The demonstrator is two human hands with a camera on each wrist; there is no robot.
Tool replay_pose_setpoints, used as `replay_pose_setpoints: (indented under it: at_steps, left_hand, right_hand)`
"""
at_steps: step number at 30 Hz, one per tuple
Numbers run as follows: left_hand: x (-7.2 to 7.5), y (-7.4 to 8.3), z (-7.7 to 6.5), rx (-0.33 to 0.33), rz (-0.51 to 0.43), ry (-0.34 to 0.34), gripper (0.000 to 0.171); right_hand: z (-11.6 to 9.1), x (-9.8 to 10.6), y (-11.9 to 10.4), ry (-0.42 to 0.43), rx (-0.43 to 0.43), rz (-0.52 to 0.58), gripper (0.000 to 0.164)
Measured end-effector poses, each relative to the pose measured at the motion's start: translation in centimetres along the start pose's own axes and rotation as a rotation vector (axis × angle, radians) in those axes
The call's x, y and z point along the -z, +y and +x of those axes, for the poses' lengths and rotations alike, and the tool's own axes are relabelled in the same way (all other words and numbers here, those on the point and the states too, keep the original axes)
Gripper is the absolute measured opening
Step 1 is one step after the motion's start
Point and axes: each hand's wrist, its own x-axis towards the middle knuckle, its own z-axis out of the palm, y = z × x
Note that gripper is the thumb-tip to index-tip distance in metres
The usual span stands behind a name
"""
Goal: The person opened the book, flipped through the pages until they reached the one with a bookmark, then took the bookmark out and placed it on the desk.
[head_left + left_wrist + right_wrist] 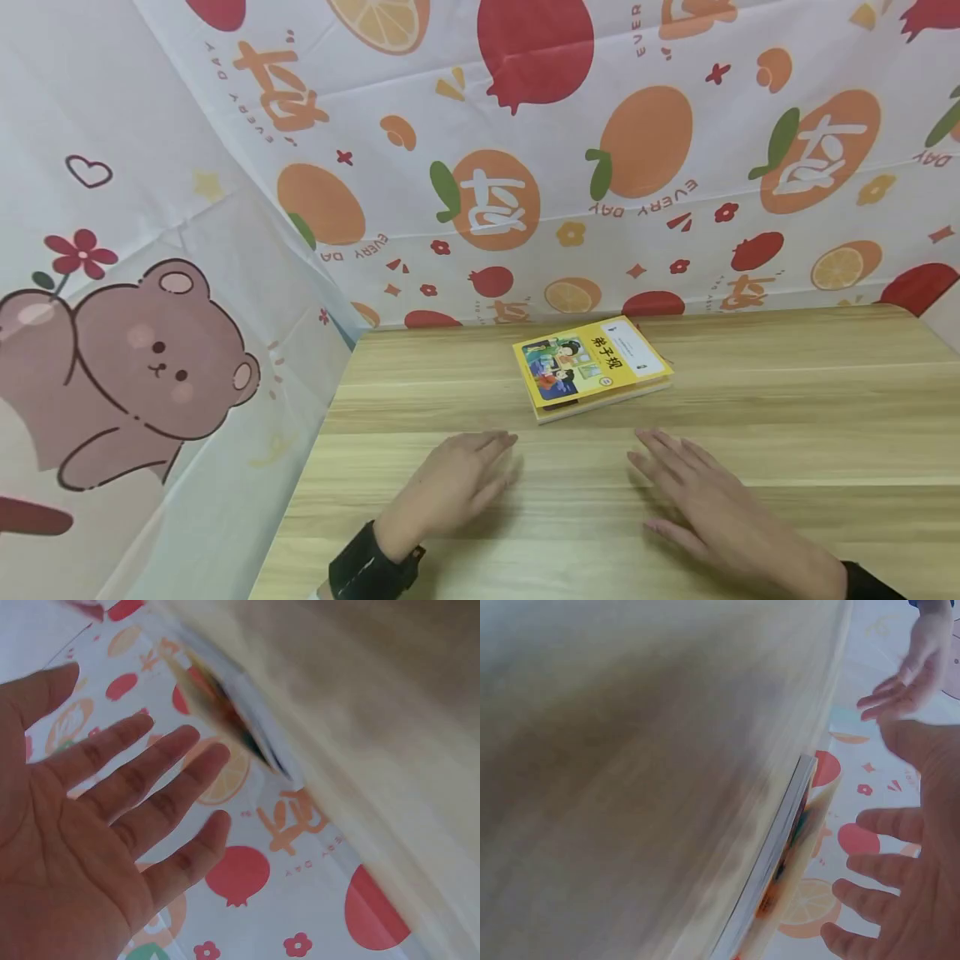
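A yellow paperback book (pixel 592 367) with a cartoon cover lies at a slant toward the back of the wooden table, its front cover lifted slightly along the near edge. Nearer the front, to the book's left, my left hand (pixel 453 483) hovers with fingers extended and holds nothing. My right hand (pixel 705 500) is to the book's right and nearer too, fingers spread and bare of any object. The left wrist view shows the left palm (pixel 67 832) with the blurred book (pixel 225 705) beyond. In the right wrist view the book's page edge (pixel 769 855) appears beside the right fingers (pixel 885 866).
The wood-grain table (pixel 787 400) reaches back to a white cloth (pixel 555 208) printed with fruit. Along the left side hangs another cloth (pixel 247 217) with a pink bear on it. A black band (pixel 375 562) wraps the left wrist.
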Motion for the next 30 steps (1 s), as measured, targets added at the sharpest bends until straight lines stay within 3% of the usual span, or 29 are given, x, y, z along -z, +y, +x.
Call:
replay_pose_setpoints:
  at_steps: [4, 9, 12, 15, 23, 26, 30]
  left_hand:
    - [1.0, -0.3, 2.0, 0.030, -0.100, 0.088, 0.041]
    - [1.8, -1.3, 5.7, 0.067, -0.170, 0.200, 0.057]
    - [2.0, -2.0, 8.2, 0.095, -0.200, 0.209, 0.064]
    - [2.1, -2.7, 10.6, 0.117, -0.229, 0.139, 0.065]
    - [1.9, -5.0, 15.9, 0.196, -0.231, -0.166, 0.070]
    - [1.2, -5.5, 17.1, 0.242, -0.217, -0.220, 0.079]
    - [-0.1, -6.0, 18.3, 0.267, -0.136, -0.235, 0.081]
  right_hand:
    - [1.2, 0.3, 0.7, 0.058, -0.020, 0.014, 0.065]
    - [4.4, 0.7, 1.4, 0.074, -0.026, -0.007, 0.058]
    - [6.7, 0.9, 1.7, 0.065, -0.013, -0.019, 0.058]
    - [8.7, 0.7, 2.0, 0.019, -0.005, -0.029, 0.062]
    - [12.3, -1.0, 3.5, -0.137, -0.014, 0.035, 0.065]
    - [13.4, -1.7, 4.0, -0.217, -0.058, 0.061, 0.065]
    - [14.6, -2.5, 4.6, -0.324, -0.147, 0.093, 0.055]
